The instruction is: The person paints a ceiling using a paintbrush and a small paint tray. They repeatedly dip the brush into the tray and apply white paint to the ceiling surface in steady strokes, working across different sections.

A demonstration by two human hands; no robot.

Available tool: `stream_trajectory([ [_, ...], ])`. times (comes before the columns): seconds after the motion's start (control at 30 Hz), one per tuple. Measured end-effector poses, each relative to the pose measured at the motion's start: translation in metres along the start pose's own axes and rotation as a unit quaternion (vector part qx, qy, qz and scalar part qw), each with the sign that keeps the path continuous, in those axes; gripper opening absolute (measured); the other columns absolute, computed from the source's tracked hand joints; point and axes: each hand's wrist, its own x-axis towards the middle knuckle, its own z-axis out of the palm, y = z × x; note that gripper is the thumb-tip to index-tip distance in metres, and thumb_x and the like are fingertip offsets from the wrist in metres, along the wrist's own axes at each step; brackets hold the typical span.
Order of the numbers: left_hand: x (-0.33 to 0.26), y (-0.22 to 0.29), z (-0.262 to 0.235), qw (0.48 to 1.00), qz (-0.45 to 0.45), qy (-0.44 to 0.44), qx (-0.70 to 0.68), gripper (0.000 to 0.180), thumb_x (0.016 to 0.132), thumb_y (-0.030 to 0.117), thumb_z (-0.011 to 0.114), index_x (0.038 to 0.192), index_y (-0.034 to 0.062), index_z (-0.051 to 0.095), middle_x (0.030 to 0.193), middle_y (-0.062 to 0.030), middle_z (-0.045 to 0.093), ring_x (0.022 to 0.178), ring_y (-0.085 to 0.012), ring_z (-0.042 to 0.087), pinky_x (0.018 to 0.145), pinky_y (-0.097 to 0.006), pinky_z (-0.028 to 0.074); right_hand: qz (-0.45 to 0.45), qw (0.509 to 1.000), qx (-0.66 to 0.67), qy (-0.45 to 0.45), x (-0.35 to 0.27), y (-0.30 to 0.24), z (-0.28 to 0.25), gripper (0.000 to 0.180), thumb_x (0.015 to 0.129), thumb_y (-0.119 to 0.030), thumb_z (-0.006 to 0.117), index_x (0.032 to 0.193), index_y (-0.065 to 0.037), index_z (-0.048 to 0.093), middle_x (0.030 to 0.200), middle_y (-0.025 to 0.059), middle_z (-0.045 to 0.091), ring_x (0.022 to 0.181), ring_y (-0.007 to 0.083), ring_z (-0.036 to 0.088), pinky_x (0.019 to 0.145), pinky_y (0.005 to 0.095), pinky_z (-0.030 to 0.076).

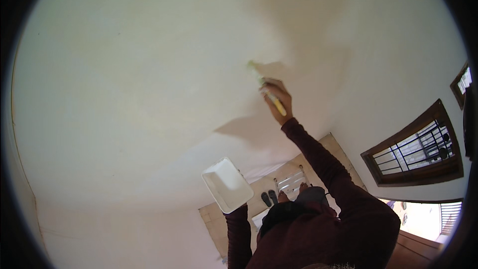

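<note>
In my right hand [277, 93], a paintbrush [280, 106] with a yellow handle is gripped, the fingers closed round it. Its pale greenish bristle end is blurred and reaches up and left to the pale wall [164, 69]; whether it touches cannot be told for sure. A white rectangular tray [229, 187] is held up low in the middle, tilted so its inside shows. My left forearm [238, 226], in a dark maroon sleeve, ends under the tray. The left hand itself is hidden behind it. The hand and brush cast shadows on the wall.
Below me, my bare feet [283, 197] are beside a metal ladder or stand [291, 182]. Dark slippers [269, 198] lie on the tiled floor [211, 221]. At right are a wood-framed barred window [413, 152] and, lower, a bright doorway [420, 217].
</note>
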Motion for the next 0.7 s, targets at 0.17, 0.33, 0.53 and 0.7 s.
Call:
stream_trajectory([
  [0.17, 0.0, -0.004, -0.005, 0.994, 0.047, -0.008, 0.094, 0.058, 0.101, 0.043, 0.044, 0.147, 0.0088, 0.037, 0.124, -0.0231, 0.061, 0.102, -0.0317, 0.067, 0.076, -0.04, 0.059, 0.042, 0.987, 0.134, -0.076, -0.004, -0.008, 0.004, 0.019, 0.081, 0.005, 0.07, 0.098, -0.003, 0.068, 0.112, 0.0128, 0.066, 0.103, 0.0257, 0.064, 0.091, 0.0345, 0.052],
  [0.33, 0.011, -0.023, -0.029, 0.988, 0.066, -0.037, 0.134, 0.064, 0.099, 0.051, 0.043, 0.149, 0.0124, 0.036, 0.133, -0.0241, 0.055, 0.112, -0.0383, 0.062, 0.082, -0.048, 0.058, -0.056, 0.993, 0.102, -0.005, 0.067, -0.016, -0.028, 0.02, 0.083, 0.003, 0.07, 0.101, -0.003, 0.063, 0.107, 0.0109, 0.068, 0.099, 0.0226, 0.065, 0.085, 0.0323, 0.053],
  [0.53, 0.012, -0.025, -0.041, 0.985, -0.054, -0.04, -0.156, 0.072, 0.094, 0.059, 0.046, 0.151, 0.0163, 0.034, 0.144, -0.0228, 0.046, 0.125, -0.0442, 0.051, 0.088, -0.056, 0.054, 0.029, 0.99, 0.132, -0.025, 0.125, -0.035, -0.058, 0.013, 0.088, -0.003, 0.066, 0.101, -0.002, 0.064, 0.113, 0.0094, 0.068, 0.096, 0.0162, 0.065, 0.08, 0.0281, 0.053],
  [0.7, 0.013, -0.023, -0.033, 0.997, 0.019, -0.08, 0.001, 0.072, 0.094, 0.059, 0.047, 0.151, 0.0178, 0.034, 0.143, -0.0223, 0.047, 0.126, -0.0436, 0.051, 0.089, -0.056, 0.054, 0.09, 0.978, 0.181, 0.054, 0.171, 0.0, -0.113, 0.019, 0.089, -0.009, 0.068, 0.108, -0.003, 0.065, 0.115, 0.008, 0.068, 0.092, 0.0137, 0.066, 0.073, 0.029, 0.058],
])
